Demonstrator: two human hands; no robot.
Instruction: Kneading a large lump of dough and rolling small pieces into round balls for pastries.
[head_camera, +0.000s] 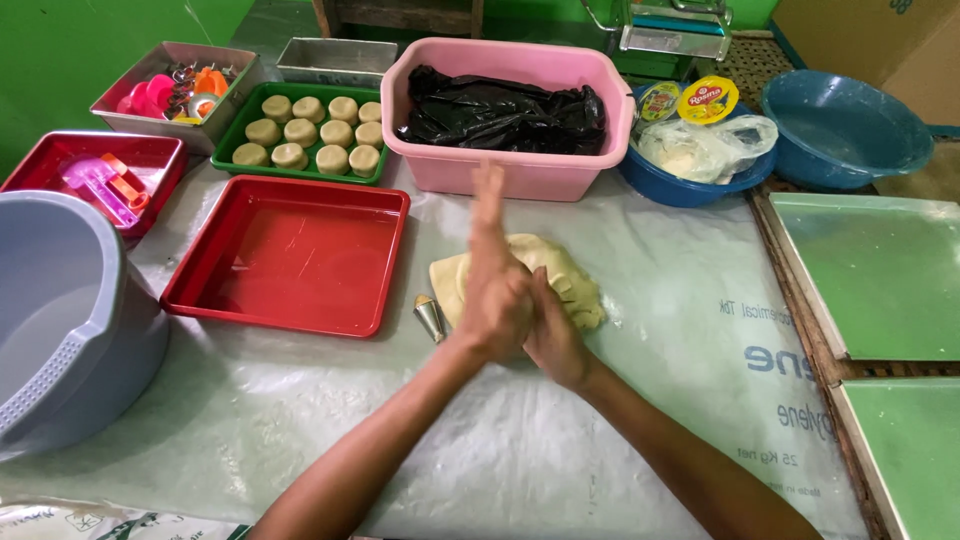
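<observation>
Plastic sheeting, pale and wrinkled, covers the table. At the near left edge stands a big grey tub. Far across the middle sits a pink basin lined with a black bag. To its right are two blue bowls, the nearer one holding a clear bag and round yellow lids, the farther one bare. An empty red tray lies left of centre, and beyond it a green tray carries rows of round pale dough pieces.

Just right of the red tray, in the middle of the sheeting, lies the dough slab, pale yellow and flattened. It looks soft and pliable, likely a little greasy, and would probably sag or tear if lifted by one edge; a hold from beneath with flat palms seems safest.

Both hands meet over the near part of the slab. The left hand is held upright with fingers stretched straight and together. The right hand presses palm to palm against it; whether a bit of dough is between them I cannot tell.

Smallest, a little metal cone stands just left of the slab.
</observation>
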